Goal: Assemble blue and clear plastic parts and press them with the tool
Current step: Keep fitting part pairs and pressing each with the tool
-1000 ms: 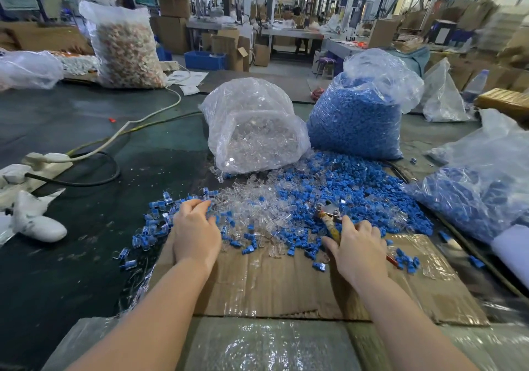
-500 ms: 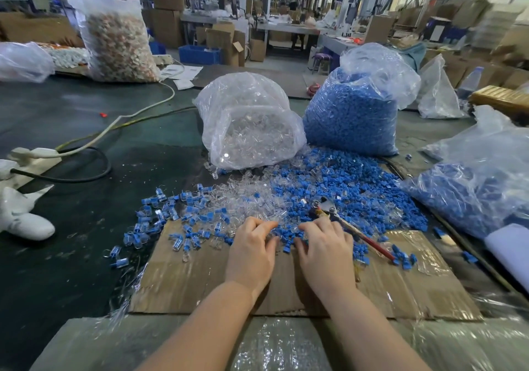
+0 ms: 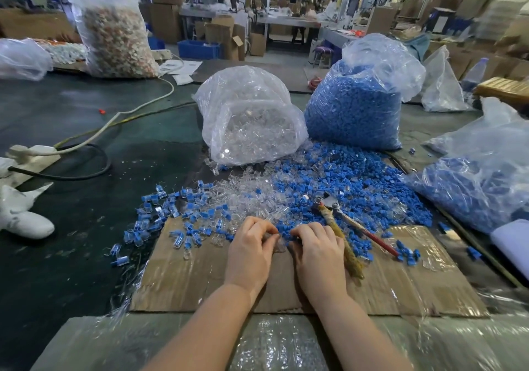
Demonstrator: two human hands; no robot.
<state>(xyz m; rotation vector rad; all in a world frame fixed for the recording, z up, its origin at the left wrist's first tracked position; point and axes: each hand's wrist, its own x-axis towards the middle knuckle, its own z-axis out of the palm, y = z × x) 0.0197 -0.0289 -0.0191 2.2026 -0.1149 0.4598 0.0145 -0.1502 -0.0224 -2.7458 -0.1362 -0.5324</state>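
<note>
A heap of loose blue parts (image 3: 349, 181) and clear parts (image 3: 252, 196) lies across the bench and the far edge of a cardboard sheet (image 3: 286, 279). My left hand (image 3: 250, 251) and my right hand (image 3: 319, 251) sit side by side on the cardboard at the heap's near edge, fingers curled. Between their fingertips is a small clear part (image 3: 279, 244), pinched by my left hand; my right fingers curl over a blue part. The pressing tool (image 3: 340, 227), pliers with one red handle and one wrapped handle, lies just right of my right hand, untouched.
Assembled blue-and-clear pieces (image 3: 160, 216) are scattered to the left. Behind the heap stand a bag of clear parts (image 3: 252, 118) and a bag of blue parts (image 3: 357, 101). Another blue-filled bag (image 3: 481, 187) lies at right. Cables (image 3: 86, 153) and white items (image 3: 23, 219) lie left.
My left hand came from the left pile to the middle. My right hand let go of the tool, which now lies on the cardboard, and both hands met at the heap's edge.
</note>
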